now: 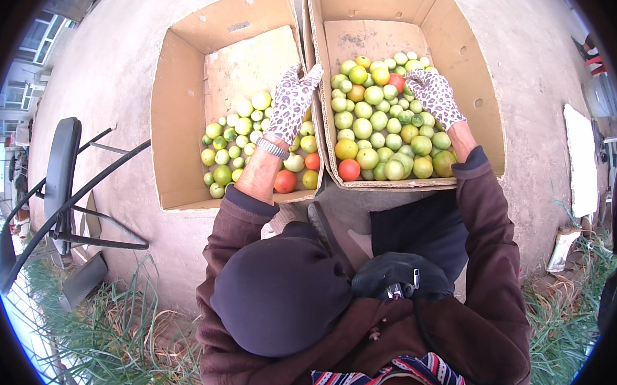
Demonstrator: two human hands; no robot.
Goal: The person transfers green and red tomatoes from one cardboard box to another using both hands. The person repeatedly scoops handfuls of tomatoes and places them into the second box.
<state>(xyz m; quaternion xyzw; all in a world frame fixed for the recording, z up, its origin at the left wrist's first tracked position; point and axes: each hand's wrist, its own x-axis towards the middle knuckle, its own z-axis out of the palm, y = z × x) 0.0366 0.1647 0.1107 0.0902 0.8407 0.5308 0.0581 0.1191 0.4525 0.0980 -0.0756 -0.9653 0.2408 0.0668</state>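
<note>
Two open cardboard boxes stand side by side on the ground. The left box (180, 109) holds green tomatoes (243, 125) and a few red ones (285, 181) along its near right part. The right box (468, 70) has more tomatoes, mostly green, with a red one (349, 170) in its near left corner. My left hand (294, 99), in a leopard-print glove, is at the inner wall where the boxes meet, its thumb and fingers at the wall's edge. My right hand (434, 95), gloved alike, has its fingertips down among the tomatoes beside a red one (396, 82); whether it grips one is hidden.
A black folding chair (63, 182) stands on the concrete at the left. Long green grass (121, 334) grows at the lower left and lower right. A white slab (581, 163) is at the right. My knee and foot are close to the boxes' near edges.
</note>
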